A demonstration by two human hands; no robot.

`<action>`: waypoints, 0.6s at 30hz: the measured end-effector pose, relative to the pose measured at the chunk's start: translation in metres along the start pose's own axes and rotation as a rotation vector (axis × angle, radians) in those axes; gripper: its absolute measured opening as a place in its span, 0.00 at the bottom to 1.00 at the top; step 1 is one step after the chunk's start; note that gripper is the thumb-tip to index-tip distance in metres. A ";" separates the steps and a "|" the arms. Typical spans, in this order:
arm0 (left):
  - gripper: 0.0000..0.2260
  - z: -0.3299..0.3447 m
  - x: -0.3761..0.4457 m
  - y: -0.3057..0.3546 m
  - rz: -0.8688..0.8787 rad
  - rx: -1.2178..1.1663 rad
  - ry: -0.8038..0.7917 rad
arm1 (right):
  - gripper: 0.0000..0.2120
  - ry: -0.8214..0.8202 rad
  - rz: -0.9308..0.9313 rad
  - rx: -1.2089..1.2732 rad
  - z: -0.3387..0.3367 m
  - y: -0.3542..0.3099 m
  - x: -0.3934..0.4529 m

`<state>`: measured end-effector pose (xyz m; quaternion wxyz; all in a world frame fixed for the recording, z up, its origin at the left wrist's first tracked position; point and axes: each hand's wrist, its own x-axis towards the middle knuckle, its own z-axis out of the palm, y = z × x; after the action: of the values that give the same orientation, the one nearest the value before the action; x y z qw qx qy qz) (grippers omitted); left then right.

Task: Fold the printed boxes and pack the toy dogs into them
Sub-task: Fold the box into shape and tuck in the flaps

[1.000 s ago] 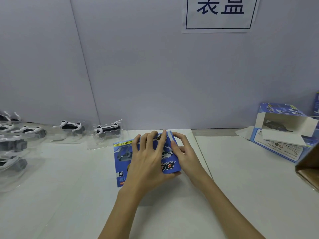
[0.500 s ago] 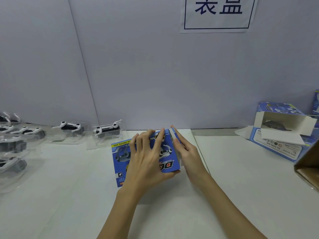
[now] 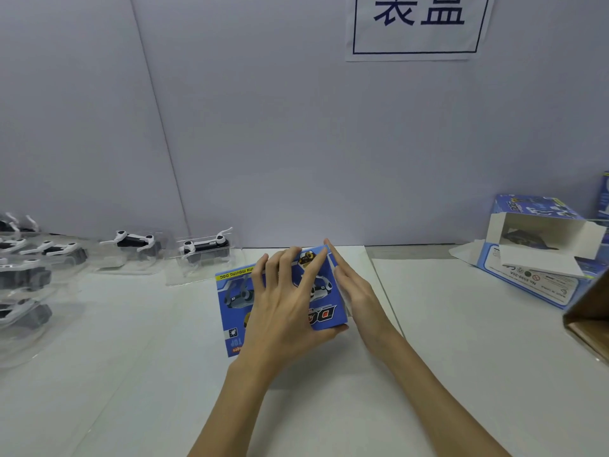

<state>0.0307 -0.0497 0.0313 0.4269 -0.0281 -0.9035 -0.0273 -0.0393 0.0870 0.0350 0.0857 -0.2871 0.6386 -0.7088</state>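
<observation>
Raised, box (image 3: 324, 291) stands between both hands' grip.

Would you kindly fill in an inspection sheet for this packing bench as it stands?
Surface: white tabletop, seam right of centre.
Job's things: blue printed box under both hands; toy dogs in clear trays at left; open packed blue box at right.
Clutter: brown carton edge.
Grippers: left hand holds the box; right hand, fingers straight, presses its side.
Cables: nothing seen.
Surroundings: grey wall, paper sign.
</observation>
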 end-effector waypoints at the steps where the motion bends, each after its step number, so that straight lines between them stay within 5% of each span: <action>1: 0.47 0.000 0.000 0.000 -0.005 -0.003 -0.012 | 0.26 -0.020 0.004 0.015 0.001 0.000 -0.001; 13: 0.37 -0.005 0.002 -0.008 0.039 -0.033 0.005 | 0.23 -0.133 0.104 0.142 -0.007 -0.001 -0.001; 18: 0.33 -0.014 0.006 -0.012 -0.056 -0.121 0.023 | 0.23 -0.162 0.040 -0.026 -0.014 -0.010 -0.001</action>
<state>0.0368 -0.0628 0.0449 0.4336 -0.0282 -0.8957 -0.0941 -0.0430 0.1010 0.0438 0.1475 -0.3317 0.6444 -0.6730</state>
